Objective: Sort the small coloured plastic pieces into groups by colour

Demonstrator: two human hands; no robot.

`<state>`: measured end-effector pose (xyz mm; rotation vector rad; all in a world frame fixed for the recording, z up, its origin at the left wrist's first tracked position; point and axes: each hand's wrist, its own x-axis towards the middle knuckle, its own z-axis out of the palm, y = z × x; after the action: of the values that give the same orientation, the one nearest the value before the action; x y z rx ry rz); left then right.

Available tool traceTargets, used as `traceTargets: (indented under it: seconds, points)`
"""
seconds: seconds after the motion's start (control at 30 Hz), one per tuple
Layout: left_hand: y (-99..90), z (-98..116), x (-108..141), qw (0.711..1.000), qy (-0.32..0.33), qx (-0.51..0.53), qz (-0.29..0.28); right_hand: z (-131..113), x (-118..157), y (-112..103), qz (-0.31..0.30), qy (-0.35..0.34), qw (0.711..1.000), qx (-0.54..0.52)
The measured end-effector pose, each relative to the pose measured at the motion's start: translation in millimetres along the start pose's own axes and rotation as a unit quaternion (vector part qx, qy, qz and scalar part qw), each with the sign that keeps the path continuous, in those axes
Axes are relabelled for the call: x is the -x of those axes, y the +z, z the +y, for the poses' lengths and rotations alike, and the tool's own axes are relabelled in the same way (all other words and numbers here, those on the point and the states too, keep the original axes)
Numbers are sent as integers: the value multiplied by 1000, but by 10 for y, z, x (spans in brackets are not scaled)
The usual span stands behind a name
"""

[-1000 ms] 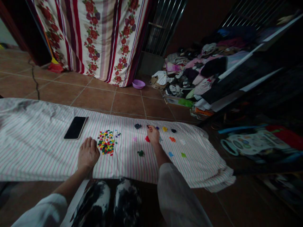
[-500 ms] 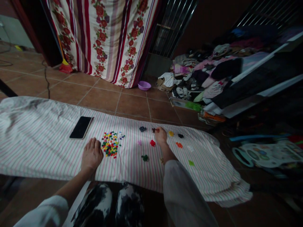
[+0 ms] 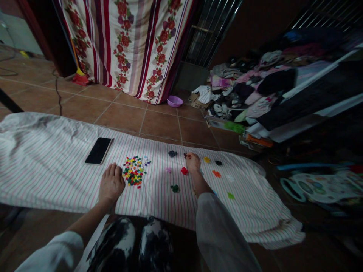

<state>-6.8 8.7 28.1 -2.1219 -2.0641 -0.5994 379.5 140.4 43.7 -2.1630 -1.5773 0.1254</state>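
Note:
My left hand (image 3: 112, 183) lies flat, palm down, on the striped cloth, its fingers stretched out. Just to its right is a mixed pile of small coloured pieces (image 3: 132, 172). My right hand (image 3: 193, 163) is closed in a pinch at a small dark brown cluster (image 3: 186, 155); whatever is between its fingertips is too small to make out. Around it lie sorted clusters: dark grey (image 3: 172, 153), red (image 3: 184, 171), pink (image 3: 169, 170), dark green (image 3: 175, 188), yellow (image 3: 207, 160), black (image 3: 218, 163), orange (image 3: 216, 173), white (image 3: 230, 178) and light green (image 3: 230, 195). My right forearm partly hides other pieces.
A phone (image 3: 98, 150) rests on the striped cloth (image 3: 56, 162), left of the pile. Beyond the cloth's far edge, a purple basin (image 3: 175, 101) stands on the tiled floor by a floral curtain (image 3: 136, 45). Heaped clothes (image 3: 244, 87) fill the back right.
The whole view has shifted slightly. My right hand stays at the brown cluster with its fingers pinched, and my left hand still rests beside the mixed pile.

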Motion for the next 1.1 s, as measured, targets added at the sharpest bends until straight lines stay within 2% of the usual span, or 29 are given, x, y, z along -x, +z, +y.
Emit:
traceTargets:
  seconds: [0.17,0.33,0.47,0.67,0.87,1.1]
  points:
    - [-20,7,-7,1000,-4,-10,-4,-107,97,-138,30,-2,999,-36]
    - [-37,21,-11,1000,-11,-7,-10,-439,359,-160,24,-52,995,-83]
    - [-38,25,-13,1000,-13,-15,-15,-826,755,-20,-30,-119,978,-169]
    - [-26,17,-14,1000,-11,-13,-10,-1328,1296,298,-90,-224,936,-255]
    - [-28,26,-12,1000,-14,-10,-16,-1607,1494,458,-141,-259,930,-220]
    - [-9,11,-11,1000,-9,-15,-6,-1852,1515,418,-176,-278,936,-127]
